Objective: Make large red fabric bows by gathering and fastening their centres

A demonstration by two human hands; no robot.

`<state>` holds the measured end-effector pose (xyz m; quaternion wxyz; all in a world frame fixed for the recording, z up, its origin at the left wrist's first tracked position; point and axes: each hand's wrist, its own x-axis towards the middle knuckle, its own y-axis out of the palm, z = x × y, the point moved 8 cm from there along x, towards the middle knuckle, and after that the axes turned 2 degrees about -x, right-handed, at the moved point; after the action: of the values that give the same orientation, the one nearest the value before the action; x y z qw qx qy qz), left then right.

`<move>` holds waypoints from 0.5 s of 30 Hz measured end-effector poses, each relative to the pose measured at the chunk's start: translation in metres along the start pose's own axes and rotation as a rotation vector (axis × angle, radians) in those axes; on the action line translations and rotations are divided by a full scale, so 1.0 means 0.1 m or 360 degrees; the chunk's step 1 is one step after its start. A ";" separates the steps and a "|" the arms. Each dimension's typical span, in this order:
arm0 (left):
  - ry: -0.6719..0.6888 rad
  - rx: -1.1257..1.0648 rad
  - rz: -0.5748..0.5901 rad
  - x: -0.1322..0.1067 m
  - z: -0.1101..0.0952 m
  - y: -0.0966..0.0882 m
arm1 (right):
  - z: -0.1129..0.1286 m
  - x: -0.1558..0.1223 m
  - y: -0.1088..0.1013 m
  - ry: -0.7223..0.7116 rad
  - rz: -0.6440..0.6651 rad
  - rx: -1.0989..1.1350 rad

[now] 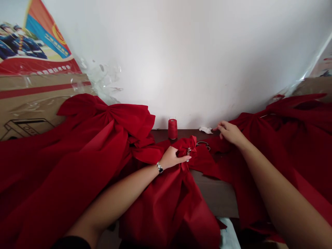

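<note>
My left hand [172,157] is closed round the gathered top of a red cloth piece [173,207] that hangs down in folds over the table's front edge. A small silver metal clip [188,154] shows at the gathers beside my thumb. Out to the right, my right hand [229,132] is raised with thumb and fingers pinched together; anything between them is too small to make out. Just left of its fingertips lies a crumpled white tissue [206,130]. Scissors [203,144] rest between my hands, their blades hidden by red cloth.
A red thread spool [172,129] with needles upright in its top stands near the wall. Large red bows [109,114] are heaped on the left, and more red cloth [280,148] on the right. A cardboard box [31,103] is at far left.
</note>
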<state>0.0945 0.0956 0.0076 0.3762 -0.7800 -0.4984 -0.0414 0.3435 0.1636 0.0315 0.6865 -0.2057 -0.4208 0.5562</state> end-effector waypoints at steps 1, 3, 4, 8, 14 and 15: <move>0.0014 0.0025 -0.0014 0.00 -0.01 0.00 | -0.01 0.00 -0.04 0.0013 -0.0067 -0.0029; 0.0041 0.0051 -0.0047 0.01 -0.03 -0.02 | 0.02 -0.02 -0.11 0.0005 -0.0170 -0.0040; 0.0045 0.0046 -0.0063 0.01 -0.03 -0.03 | 0.04 -0.04 -0.13 0.0000 -0.0212 -0.0036; -0.0116 -0.0090 -0.0128 0.03 0.07 -0.07 | 0.05 -0.05 -0.09 0.0037 -0.0251 -0.0040; -0.0532 -0.0680 -0.0211 0.00 0.36 -0.08 | 0.01 0.00 0.13 0.0089 -0.0058 0.0092; -0.0549 -0.0779 -0.0161 0.00 0.37 -0.04 | 0.08 -0.02 0.16 0.0030 -0.0018 0.0227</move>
<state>0.0795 0.1199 -0.0164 0.0842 -0.8171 -0.5684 -0.0459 0.3276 0.1651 0.0233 0.7065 -0.1592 -0.3747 0.5789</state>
